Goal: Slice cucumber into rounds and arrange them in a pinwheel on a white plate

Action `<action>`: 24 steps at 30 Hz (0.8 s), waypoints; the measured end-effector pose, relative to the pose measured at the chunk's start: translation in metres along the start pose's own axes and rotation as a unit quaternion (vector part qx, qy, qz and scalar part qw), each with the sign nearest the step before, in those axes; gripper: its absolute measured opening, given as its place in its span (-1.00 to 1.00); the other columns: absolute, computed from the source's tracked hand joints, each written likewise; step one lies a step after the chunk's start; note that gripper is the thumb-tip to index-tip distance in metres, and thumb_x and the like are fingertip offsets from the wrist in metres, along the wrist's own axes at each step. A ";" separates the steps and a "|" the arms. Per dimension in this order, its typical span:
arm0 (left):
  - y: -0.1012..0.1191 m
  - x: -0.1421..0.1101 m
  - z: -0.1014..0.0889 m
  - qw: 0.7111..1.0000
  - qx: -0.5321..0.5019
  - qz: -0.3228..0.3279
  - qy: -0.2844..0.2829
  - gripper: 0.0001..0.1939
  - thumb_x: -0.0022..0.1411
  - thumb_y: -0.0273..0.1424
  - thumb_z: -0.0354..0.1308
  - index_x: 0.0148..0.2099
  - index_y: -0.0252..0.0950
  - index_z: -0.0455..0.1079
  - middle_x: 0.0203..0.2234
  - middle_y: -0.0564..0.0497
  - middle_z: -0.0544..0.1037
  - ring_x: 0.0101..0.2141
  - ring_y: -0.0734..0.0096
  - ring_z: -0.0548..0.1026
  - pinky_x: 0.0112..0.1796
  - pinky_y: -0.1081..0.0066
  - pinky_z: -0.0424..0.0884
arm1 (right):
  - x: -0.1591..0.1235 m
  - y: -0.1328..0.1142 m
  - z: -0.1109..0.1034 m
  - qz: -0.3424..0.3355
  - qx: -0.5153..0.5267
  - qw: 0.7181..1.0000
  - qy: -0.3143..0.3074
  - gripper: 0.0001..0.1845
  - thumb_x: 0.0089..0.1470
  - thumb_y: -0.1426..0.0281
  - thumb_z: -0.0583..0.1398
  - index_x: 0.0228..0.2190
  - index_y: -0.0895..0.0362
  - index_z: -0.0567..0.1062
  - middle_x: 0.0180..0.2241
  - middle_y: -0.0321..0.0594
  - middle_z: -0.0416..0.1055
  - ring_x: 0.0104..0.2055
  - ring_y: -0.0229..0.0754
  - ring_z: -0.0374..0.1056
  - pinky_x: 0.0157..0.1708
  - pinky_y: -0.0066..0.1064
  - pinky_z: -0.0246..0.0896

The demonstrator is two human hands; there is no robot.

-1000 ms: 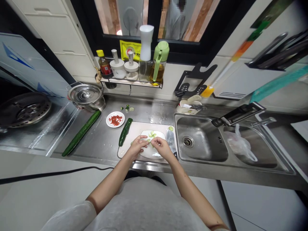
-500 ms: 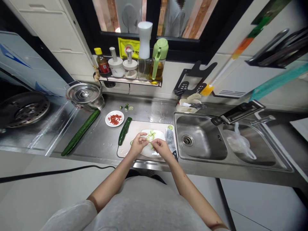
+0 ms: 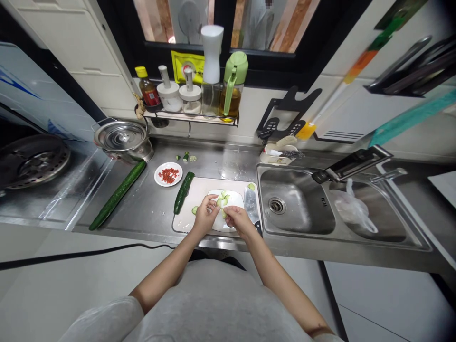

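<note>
A white plate lies on the pale cutting board, with several cucumber slices arranged on it. My left hand hovers over the plate's left side, index finger raised and the other fingers curled toward the thumb around a cucumber slice, partly hidden. Close beside it, my right hand pinches a thin cucumber slice between thumb and fingertips. A cut cucumber rests across the board's left edge. On the right part of the board lies a kitchen knife, near a single slice.
A whole cucumber lies on the steel counter at left, near a lidded pot. Behind the board are a small plate of chopped red pieces and cucumber ends. To the right is a double sink with a faucet.
Both hands stay over the plate, fingertips shifting slightly around the slices. More of the slices on the plate shows now. The whole view has drifted slightly.
</note>
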State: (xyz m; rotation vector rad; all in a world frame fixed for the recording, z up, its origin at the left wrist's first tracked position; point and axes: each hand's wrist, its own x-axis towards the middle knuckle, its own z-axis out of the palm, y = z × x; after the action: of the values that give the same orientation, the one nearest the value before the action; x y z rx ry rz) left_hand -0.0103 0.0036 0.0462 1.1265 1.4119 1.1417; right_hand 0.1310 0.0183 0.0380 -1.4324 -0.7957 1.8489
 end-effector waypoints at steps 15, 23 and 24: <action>-0.041 -0.004 0.028 0.992 0.098 -0.033 -0.071 -0.65 0.05 -0.47 0.12 -0.06 -0.17 0.35 -0.43 0.12 0.45 -0.45 0.51 0.36 -0.37 0.50 0.22 | -0.006 0.028 -0.037 -0.058 -0.213 0.972 0.077 -0.81 -0.11 0.25 0.17 -0.56 0.13 0.38 -0.72 -0.38 0.30 -0.68 -0.33 0.17 -0.63 -0.51 0.03; -0.053 0.022 0.059 0.976 0.176 -0.031 -0.127 -0.61 0.03 -0.50 0.13 -0.06 -0.13 0.39 -0.46 0.11 0.48 -0.45 0.42 0.38 -0.33 0.44 0.22 | 0.008 0.027 -0.062 -0.087 -0.501 0.843 0.177 -0.80 0.01 0.33 0.13 -0.54 0.12 0.50 -0.54 -0.26 0.43 -0.47 -0.25 0.29 -0.48 -0.48 -0.01; -0.053 0.026 0.062 0.972 0.194 -0.017 -0.130 -0.61 0.04 -0.50 0.12 -0.05 -0.13 0.39 -0.45 0.10 0.48 -0.44 0.40 0.38 -0.31 0.43 0.22 | 0.010 0.026 -0.063 -0.085 -0.516 0.833 0.183 -0.79 0.03 0.32 0.12 -0.51 0.11 0.51 -0.53 -0.25 0.44 -0.46 -0.24 0.30 -0.48 -0.48 -0.02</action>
State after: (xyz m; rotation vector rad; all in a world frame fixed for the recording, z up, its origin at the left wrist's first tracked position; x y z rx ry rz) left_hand 0.0440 0.0287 -0.0152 1.4600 1.4730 0.6766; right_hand 0.1874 0.0155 -0.0020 -2.1470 -1.7763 0.8929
